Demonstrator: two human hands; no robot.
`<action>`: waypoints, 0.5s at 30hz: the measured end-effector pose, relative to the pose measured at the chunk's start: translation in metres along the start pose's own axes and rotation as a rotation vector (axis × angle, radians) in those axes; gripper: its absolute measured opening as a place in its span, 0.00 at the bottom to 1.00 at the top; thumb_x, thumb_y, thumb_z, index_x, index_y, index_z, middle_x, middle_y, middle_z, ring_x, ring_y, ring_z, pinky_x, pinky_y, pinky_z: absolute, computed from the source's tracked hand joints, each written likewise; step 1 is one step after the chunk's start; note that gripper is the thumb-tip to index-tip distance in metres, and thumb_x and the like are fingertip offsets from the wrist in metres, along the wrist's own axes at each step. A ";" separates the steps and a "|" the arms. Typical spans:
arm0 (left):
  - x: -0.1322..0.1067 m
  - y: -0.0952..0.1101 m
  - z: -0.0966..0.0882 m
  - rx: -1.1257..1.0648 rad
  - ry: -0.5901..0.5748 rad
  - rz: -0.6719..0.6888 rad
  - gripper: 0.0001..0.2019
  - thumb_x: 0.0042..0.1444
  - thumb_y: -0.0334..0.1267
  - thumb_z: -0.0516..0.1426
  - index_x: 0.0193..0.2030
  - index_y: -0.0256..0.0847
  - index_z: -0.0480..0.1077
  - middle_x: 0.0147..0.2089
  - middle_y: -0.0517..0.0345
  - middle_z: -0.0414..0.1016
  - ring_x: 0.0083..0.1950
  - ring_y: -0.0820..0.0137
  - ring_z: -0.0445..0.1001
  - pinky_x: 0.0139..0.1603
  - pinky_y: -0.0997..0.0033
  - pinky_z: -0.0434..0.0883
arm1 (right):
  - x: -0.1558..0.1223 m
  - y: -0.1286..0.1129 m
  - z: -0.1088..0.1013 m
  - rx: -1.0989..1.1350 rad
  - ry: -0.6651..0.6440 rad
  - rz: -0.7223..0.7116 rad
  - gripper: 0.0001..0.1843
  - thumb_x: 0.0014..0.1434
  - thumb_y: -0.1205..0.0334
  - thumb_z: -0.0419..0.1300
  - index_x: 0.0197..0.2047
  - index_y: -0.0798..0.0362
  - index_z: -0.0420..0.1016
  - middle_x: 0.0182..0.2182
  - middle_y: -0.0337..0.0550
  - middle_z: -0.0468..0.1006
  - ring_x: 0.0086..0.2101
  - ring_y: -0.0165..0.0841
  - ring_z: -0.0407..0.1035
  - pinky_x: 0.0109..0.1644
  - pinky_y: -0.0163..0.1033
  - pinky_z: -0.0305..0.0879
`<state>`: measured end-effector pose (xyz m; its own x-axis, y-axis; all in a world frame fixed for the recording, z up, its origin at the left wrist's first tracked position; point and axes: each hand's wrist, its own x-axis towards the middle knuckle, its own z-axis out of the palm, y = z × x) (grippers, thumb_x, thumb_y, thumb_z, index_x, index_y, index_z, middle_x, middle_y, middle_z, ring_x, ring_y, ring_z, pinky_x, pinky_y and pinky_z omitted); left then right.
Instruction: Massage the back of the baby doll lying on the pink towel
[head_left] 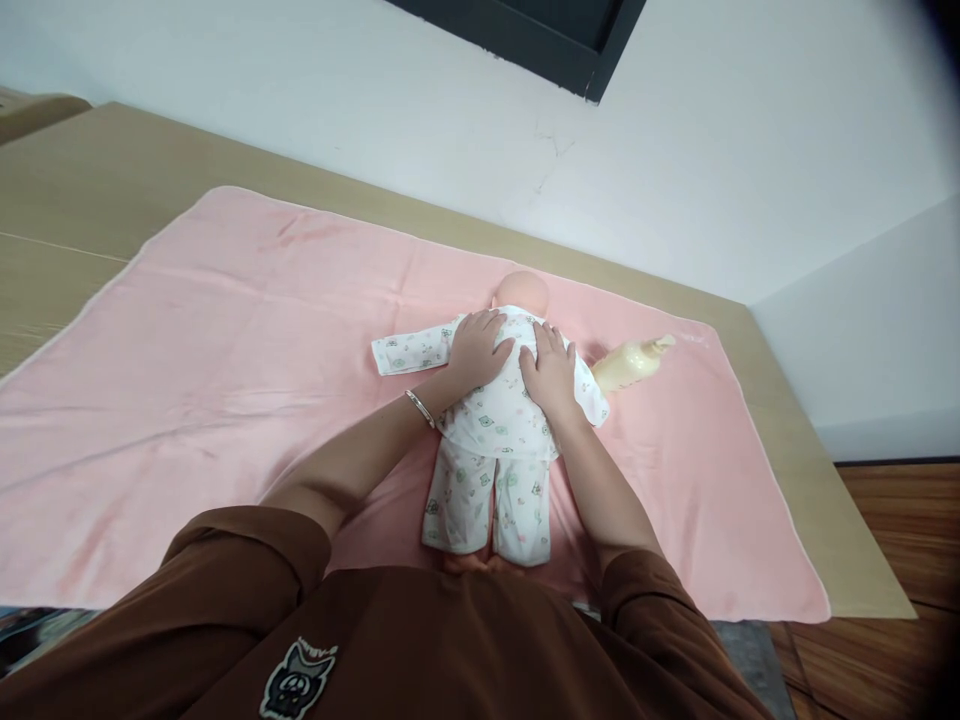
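The left grip (478, 350) and right grip (550, 374) lie flat, fingers spread, both on one doll (495, 425). One bangle (420, 408) is on the left arm (360, 440). The doll lies on one pink blanket (225, 350), with one bottle (628, 366) near it. One counter (127, 170) is under the blanket.

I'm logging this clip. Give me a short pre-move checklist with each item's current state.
1. Left hand open and resting on the doll: ok, on its upper body.
2. Right hand likewise open and resting there: ok.
3. Doll lying on the blanket: ok.
4. Bottle upright: not ok, it lies on its side near the doll's right-hand sleeve in the picture.
5. Bottle sealed: cannot tell, its tip is too small to judge.
6. Wrists bare: not ok, a bracelet sits on the left one.
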<state>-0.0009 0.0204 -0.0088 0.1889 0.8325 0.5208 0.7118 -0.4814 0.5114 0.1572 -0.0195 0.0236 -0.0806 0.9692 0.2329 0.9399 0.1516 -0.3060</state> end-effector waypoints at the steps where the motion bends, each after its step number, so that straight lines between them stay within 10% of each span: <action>1: 0.000 0.000 0.000 0.000 -0.001 0.000 0.20 0.62 0.42 0.51 0.59 0.39 0.67 0.62 0.45 0.71 0.64 0.56 0.67 0.67 0.52 0.61 | 0.000 0.000 -0.001 -0.004 -0.004 0.000 0.30 0.68 0.53 0.44 0.70 0.54 0.54 0.69 0.56 0.57 0.69 0.49 0.48 0.69 0.67 0.39; 15: 0.006 -0.002 0.007 0.024 0.037 0.028 0.16 0.63 0.38 0.52 0.54 0.39 0.72 0.56 0.51 0.77 0.60 0.62 0.71 0.66 0.58 0.61 | 0.007 0.003 0.018 0.028 0.159 -0.113 0.26 0.67 0.63 0.44 0.65 0.58 0.64 0.62 0.53 0.69 0.62 0.42 0.60 0.72 0.60 0.34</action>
<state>0.0037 0.0279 -0.0119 0.1840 0.8078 0.5601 0.7225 -0.4975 0.4801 0.1536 -0.0090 0.0072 -0.1293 0.9032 0.4093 0.9183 0.2648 -0.2943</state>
